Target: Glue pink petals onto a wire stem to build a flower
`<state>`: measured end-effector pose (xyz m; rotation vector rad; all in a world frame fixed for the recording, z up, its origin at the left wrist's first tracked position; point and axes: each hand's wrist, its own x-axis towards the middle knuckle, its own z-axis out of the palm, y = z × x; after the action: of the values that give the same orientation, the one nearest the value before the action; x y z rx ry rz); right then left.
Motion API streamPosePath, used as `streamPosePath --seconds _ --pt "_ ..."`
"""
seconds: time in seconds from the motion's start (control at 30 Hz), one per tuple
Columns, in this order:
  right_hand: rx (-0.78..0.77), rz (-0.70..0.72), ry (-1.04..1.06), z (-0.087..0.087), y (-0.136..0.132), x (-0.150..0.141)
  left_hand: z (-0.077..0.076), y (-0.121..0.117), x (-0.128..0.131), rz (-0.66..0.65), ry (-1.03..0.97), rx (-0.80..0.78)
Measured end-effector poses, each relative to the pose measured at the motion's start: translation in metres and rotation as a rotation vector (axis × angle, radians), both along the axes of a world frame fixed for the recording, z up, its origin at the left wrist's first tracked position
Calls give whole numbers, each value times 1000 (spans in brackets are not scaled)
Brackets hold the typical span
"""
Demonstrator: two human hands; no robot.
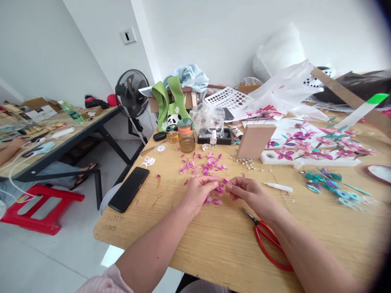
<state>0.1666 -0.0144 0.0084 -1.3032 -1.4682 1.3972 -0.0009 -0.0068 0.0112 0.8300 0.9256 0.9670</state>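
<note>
My left hand (200, 193) is over the wooden table, thumb and fingers pinched at a small magenta petal (220, 189). Close beside it, my right hand (246, 192) is also pinched; what sits between its fingertips is too small to make out. Loose pink and magenta petals (210, 162) are scattered just beyond both hands, and a few more (216, 201) lie beneath the left fingertips. Red-handled scissors (269, 244) rest under my right forearm, partly covered by it. A white pen-like tool (278, 186) lies to the right of my right hand.
Pink wire-stemmed flowers (305, 148) stand in a white foam block (314, 160) at the right. Behind the petals are a jar of brown liquid (186, 140) and a small spray bottle (213, 139). A black phone (129, 189) lies near the left edge. Ribbon spools (348, 199) sit right.
</note>
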Motion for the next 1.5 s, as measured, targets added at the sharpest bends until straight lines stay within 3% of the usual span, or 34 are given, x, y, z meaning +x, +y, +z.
streamPosePath --seconds 0.23,0.63,0.97,1.5 --pt "114 -37 -103 -5 2 2 -7 2 -1 27 -62 -43" --pt "194 -90 -184 11 -4 -10 -5 1 1 54 -54 -38" --pt "196 -95 -184 5 -4 -11 -9 2 1 65 -26 -35" --pt "334 -115 -347 0 -5 -12 -12 3 2 87 27 -39"
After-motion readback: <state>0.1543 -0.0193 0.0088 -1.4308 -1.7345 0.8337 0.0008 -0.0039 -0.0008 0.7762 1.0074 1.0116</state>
